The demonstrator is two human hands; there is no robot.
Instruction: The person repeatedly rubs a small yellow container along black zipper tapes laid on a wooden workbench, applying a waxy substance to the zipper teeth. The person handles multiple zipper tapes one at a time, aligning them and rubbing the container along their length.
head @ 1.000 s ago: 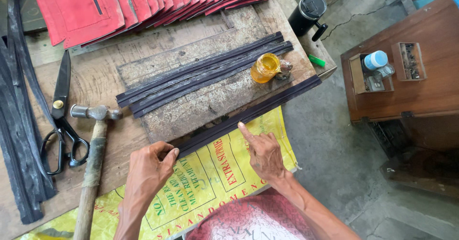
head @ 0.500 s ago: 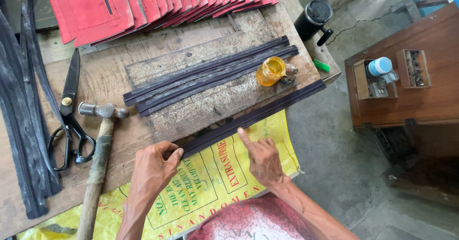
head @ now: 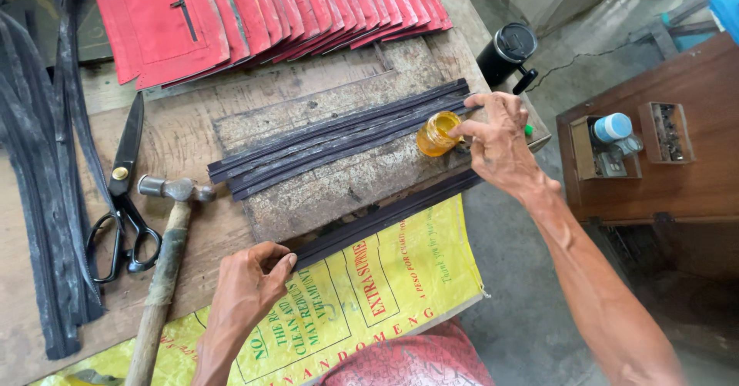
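Note:
My left hand (head: 250,282) rests at the near end of a long black strip (head: 385,217) that lies along the front edge of a worn wooden board (head: 339,182), fingers curled onto its tip. My right hand (head: 499,141) has reached to the board's far right end and its fingertips touch a small jar of amber glue (head: 436,133). A bundle of black strips (head: 339,136) lies diagonally across the board beside the jar.
A hammer (head: 165,255) and black scissors (head: 119,193) lie left of the board. Black zipper lengths (head: 42,201) hang at the far left. Red fabric pieces (head: 254,13) fan out at the back. A yellow printed sack (head: 362,294) covers the near edge. A black cup (head: 508,51) stands at the corner.
My right hand left the black strip and reached forward and right to the glue jar. My left hand stayed at the strip's end.

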